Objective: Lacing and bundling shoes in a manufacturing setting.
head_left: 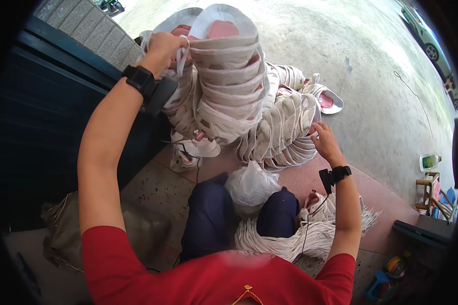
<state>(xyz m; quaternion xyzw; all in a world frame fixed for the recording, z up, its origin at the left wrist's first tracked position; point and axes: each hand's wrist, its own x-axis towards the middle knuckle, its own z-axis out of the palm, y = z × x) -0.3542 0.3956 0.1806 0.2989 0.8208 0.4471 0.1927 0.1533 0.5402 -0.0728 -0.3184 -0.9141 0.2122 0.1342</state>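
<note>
Off-white shoe uppers with pink insides are nested in tall stacks. The upright stack (226,76) stands in front of me, and a leaning stack (282,127) lies to its right. At the upper left, my left hand (164,51) is closed on a white strip that loops out below its fingers, beside the top of the upright stack. My right hand (326,143) pinches the edge of an upper at the right end of the leaning stack; its fingertips are partly hidden. A bundle of white laces (280,244) lies under my right knee.
A white plastic bag (252,187) sits between my knees. A dark panel (51,96) runs along the left. On the right are a bottle (429,162), a small wooden stool (430,190) and a blue tool (379,284). A car (427,38) stands far right on concrete.
</note>
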